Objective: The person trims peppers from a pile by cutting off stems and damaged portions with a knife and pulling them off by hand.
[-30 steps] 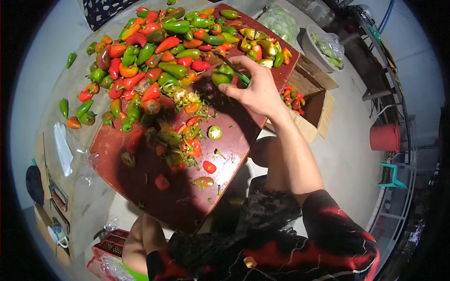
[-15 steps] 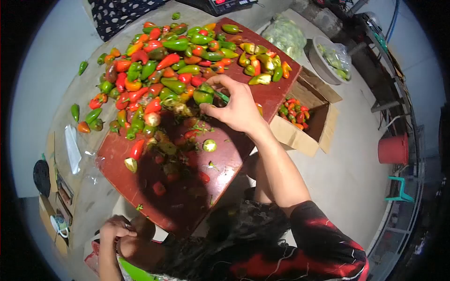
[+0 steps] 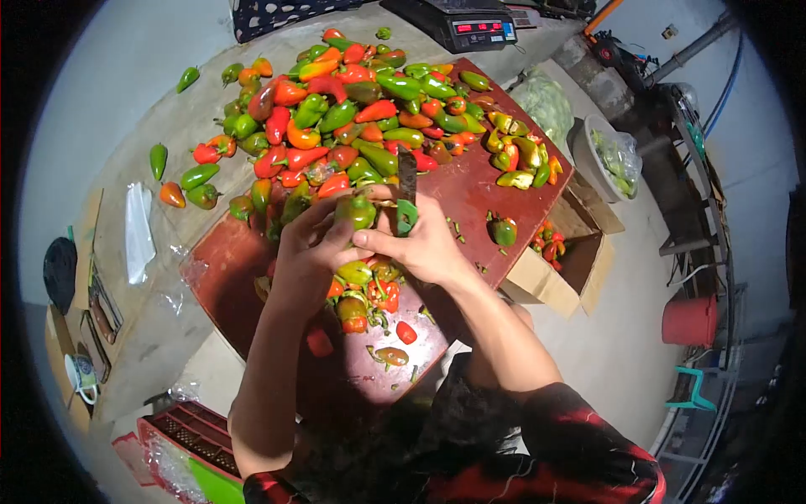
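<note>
Over the red-brown table (image 3: 252, 315), both hands meet around a green pepper (image 3: 357, 212). My left hand (image 3: 306, 244) is closed on this pepper. My right hand (image 3: 428, 244) grips a small knife (image 3: 406, 216) with a green handle, its dark blade pointing away from me; the right thumb rests against the pepper. Beneath the hands lie cut red and green pepper pieces (image 3: 354, 312) and trimmings. Beyond them spreads a large pile of red, orange and green peppers (image 3: 340, 113). Several yellow-green pieces (image 3: 527, 155) sit at the table's right corner.
A cardboard box (image 3: 537, 281) with red peppers stands right of the table. Behind it are a grey basin (image 3: 585, 160) and a plastic bag of greens (image 3: 544, 105). A digital scale (image 3: 478, 34) sits at the back. A red crate (image 3: 189, 428) is at lower left.
My left hand has come up from the lower left and now holds the green pepper. The right hand has moved slightly nearer me, knife still in it. The camera view has shifted.
</note>
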`<action>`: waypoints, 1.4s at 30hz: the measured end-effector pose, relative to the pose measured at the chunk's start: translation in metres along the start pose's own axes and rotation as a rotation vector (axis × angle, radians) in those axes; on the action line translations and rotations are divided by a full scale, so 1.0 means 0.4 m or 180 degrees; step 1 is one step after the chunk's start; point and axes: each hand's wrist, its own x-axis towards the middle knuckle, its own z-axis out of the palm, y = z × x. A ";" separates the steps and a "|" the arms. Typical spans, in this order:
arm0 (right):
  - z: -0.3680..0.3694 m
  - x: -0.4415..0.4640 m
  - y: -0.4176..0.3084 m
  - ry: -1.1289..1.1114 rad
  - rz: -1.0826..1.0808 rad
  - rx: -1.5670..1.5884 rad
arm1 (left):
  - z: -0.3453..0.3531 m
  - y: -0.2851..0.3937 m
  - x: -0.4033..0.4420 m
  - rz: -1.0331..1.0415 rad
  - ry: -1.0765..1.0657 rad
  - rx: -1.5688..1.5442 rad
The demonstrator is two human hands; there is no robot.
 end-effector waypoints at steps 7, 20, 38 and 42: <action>-0.021 0.025 0.005 0.0608 -0.0514 -0.2069 | -0.058 -0.006 0.013 0.0802 0.0135 0.0037; 0.021 0.032 0.027 0.0479 -0.1833 -0.2969 | -0.037 -0.014 -0.027 0.1218 -0.0067 0.0172; -0.074 0.094 -0.019 0.1253 -0.1097 -0.2538 | -0.053 -0.003 -0.026 0.1124 -0.0113 -0.0163; -0.056 0.071 0.053 0.0129 -0.0339 -0.0211 | -0.040 -0.016 -0.025 0.1172 0.0192 0.0219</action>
